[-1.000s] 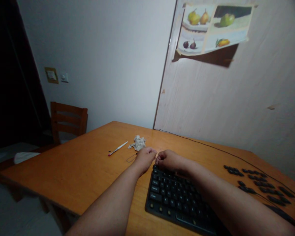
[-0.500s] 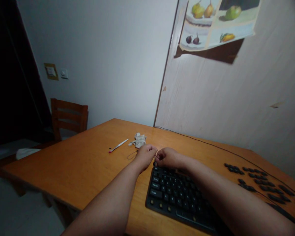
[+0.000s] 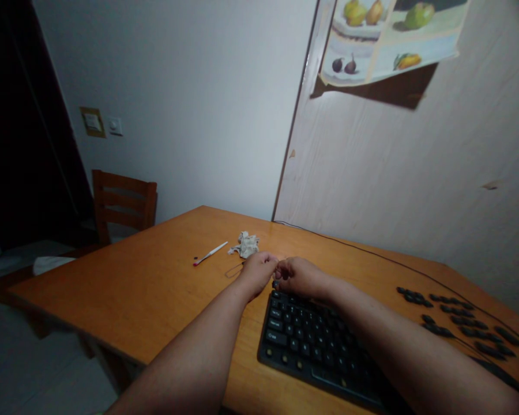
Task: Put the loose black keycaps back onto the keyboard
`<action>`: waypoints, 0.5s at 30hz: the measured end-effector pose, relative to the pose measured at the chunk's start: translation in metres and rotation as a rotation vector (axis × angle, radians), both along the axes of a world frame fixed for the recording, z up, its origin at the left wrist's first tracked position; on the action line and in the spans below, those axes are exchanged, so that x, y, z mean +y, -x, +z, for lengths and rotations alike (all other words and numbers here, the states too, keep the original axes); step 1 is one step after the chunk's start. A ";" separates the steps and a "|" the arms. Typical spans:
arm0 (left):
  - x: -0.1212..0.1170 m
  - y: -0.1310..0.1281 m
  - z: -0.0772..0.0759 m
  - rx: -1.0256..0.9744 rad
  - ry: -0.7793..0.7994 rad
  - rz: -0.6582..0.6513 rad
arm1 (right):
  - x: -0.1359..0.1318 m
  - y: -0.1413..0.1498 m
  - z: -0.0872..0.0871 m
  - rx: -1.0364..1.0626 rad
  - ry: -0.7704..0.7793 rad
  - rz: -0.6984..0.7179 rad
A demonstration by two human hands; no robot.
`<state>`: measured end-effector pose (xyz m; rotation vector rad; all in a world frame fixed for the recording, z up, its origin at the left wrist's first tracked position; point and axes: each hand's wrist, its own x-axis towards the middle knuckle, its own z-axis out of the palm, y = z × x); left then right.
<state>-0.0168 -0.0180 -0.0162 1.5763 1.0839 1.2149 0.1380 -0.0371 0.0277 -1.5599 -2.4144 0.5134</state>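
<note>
My left hand [image 3: 256, 272] and my right hand [image 3: 300, 276] meet, fingers curled, just beyond the top left corner of a black keyboard [image 3: 315, 346] on the wooden table [image 3: 155, 294]. Both hands are closed in a pinch; what they hold is too small to make out. A thin wire loop [image 3: 232, 271] lies on the table by my left hand. Several loose black keycaps [image 3: 452, 320] lie in rows to the right of the keyboard.
A crumpled tissue [image 3: 244, 244] and a white stick with a red tip [image 3: 209, 253] lie beyond my left hand. A black cable [image 3: 372, 256] runs along the table's far edge by the wall. A wooden chair [image 3: 123, 203] stands at the far left corner.
Both hands stay together at the keyboard's top left corner, shifting only slightly. The camera has tilted a little, so the scene sits slightly lower and to the right.
</note>
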 end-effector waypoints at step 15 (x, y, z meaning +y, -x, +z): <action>0.005 0.000 -0.006 0.012 -0.005 0.039 | 0.003 -0.003 0.001 -0.014 0.047 -0.012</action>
